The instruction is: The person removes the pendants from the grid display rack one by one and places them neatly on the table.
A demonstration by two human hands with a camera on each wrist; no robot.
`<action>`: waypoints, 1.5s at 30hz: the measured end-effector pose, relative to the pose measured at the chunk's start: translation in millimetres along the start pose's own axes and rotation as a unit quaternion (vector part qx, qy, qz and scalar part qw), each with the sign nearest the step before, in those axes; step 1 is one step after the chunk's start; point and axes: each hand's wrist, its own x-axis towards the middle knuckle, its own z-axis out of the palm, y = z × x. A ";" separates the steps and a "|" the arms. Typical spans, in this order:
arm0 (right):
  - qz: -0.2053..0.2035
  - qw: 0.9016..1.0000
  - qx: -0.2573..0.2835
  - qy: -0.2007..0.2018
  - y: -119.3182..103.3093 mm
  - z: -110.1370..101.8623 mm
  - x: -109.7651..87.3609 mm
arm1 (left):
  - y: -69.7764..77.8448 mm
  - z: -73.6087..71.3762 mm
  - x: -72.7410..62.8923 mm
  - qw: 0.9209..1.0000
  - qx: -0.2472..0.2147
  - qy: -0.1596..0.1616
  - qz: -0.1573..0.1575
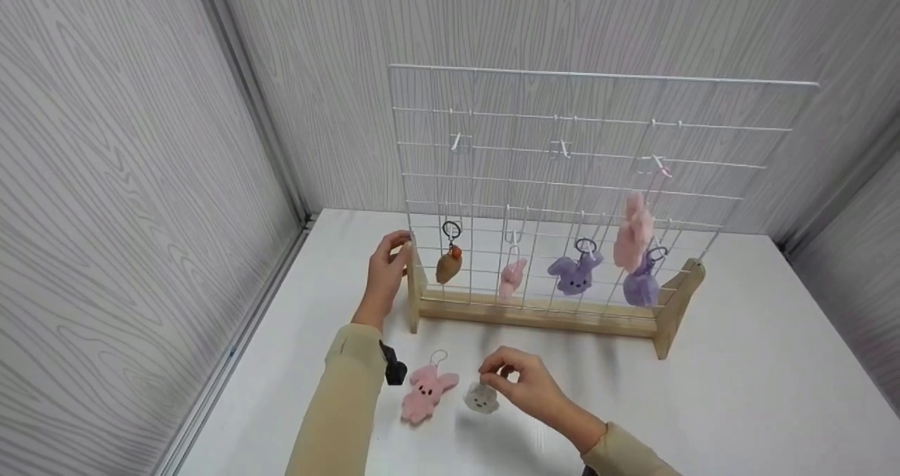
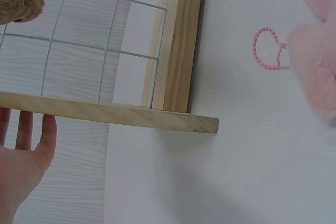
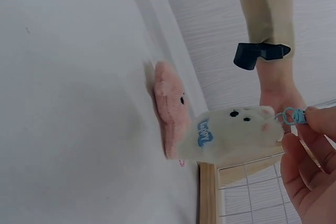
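My right hand [image 1: 527,384] pinches the light blue clasp [image 3: 299,116] of a small white plush keychain [image 3: 236,132] between thumb and fingers. The plush hangs over the white table, its dotted eyes and blue lettering showing in the right wrist view. At the left end of a wire grid display rack [image 1: 538,312], my left hand [image 1: 385,272] holds the wooden side post [image 2: 105,113], fingertips against its outer face. A pink plush bunny keychain [image 1: 424,395] lies face up on the table between my forearms, with a pink beaded loop [image 2: 255,51].
On the rack's hooks hang a brown plush keychain [image 1: 448,265], two pink ones, a small one [image 1: 512,279] and a larger one higher up [image 1: 633,233], and two purple ones [image 1: 575,273]. Upper hooks [image 1: 564,149] jut forward. A panel wall [image 1: 126,181] borders the left side.
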 end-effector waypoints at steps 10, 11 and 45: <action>-0.002 0.999 0.033 -0.036 9.8 14.1 -14.0 | -0.1 -2.6 0.5 1.000 -0.003 -0.008 0.003; -0.003 0.999 0.035 -0.037 10.8 15.3 -15.0 | -0.3 -2.8 0.3 1.000 -0.004 -0.009 0.004; 0.088 0.995 -0.028 -0.025 61.3 22.7 6.0 | -0.9 0.8 -0.9 1.000 -0.001 0.001 0.016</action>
